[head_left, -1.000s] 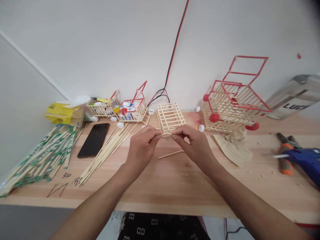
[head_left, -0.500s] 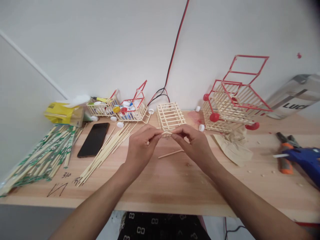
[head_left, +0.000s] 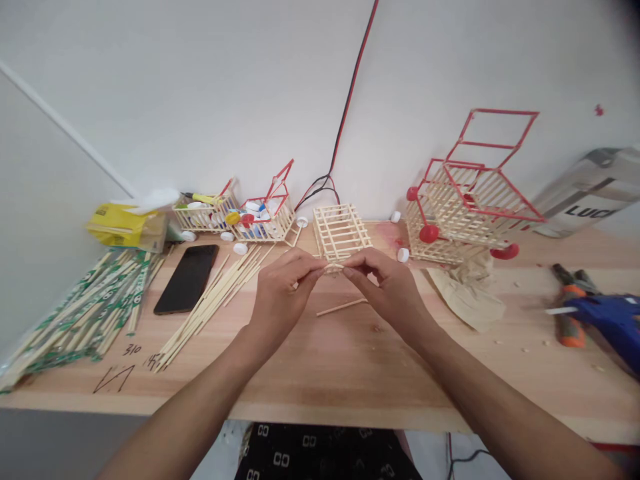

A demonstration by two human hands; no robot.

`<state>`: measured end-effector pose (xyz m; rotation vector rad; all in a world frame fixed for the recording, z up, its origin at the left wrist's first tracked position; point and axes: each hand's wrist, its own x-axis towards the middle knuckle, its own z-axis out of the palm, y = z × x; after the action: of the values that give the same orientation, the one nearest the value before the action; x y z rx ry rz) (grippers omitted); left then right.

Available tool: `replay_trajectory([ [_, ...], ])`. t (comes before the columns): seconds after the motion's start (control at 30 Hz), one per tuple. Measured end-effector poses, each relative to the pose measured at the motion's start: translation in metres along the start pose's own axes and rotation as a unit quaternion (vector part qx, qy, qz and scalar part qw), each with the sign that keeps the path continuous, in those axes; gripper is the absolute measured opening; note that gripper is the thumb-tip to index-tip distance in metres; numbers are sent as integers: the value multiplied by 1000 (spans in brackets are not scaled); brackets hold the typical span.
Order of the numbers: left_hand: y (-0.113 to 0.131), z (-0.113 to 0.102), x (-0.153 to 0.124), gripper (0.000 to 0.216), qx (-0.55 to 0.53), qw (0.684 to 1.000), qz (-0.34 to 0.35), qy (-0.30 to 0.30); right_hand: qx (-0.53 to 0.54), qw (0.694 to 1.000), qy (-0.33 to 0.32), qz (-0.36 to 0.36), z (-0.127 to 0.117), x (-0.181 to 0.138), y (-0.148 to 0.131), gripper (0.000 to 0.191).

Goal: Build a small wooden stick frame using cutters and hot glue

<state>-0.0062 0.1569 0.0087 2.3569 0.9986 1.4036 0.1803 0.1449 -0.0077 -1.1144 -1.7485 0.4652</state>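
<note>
Head view: the stick frame [head_left: 343, 228] is sitting mid-table, just beyond the hands, its far end toward the wall. It's showing bare pale sticks: long side rails, a row of crosswise rungs with gaps between, no red trim visible. At its near end a short, slightly arched pale piece [head_left: 334, 269] is spanning the fingertips. Can't tell if it's joined to the frame; fingers are covering the contact.

Left hand [head_left: 286, 283] is pinching the piece's left end, thumb and index closed on it. Right hand [head_left: 387, 281] is mirroring that on the right end. Hands are staying slightly apart, the piece bridging them.

One loose stick [head_left: 342, 307] is lying on the table [head_left: 350, 380] just on the near side, well clear of the left fingers. More loose sticks [head_left: 215, 300] are fanning out left of the left hand.

Vs. half a second ago: practically nothing is changing. Same grip, frame holding position; the view is shifting only a touch.
</note>
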Motion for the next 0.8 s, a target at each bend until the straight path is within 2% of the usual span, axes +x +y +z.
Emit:
replay_trajectory([
  [0.8,-3,2,-3,13,-5,1000,-11,-15,-1,1000,1,-6,2,-1,-1,6],
])
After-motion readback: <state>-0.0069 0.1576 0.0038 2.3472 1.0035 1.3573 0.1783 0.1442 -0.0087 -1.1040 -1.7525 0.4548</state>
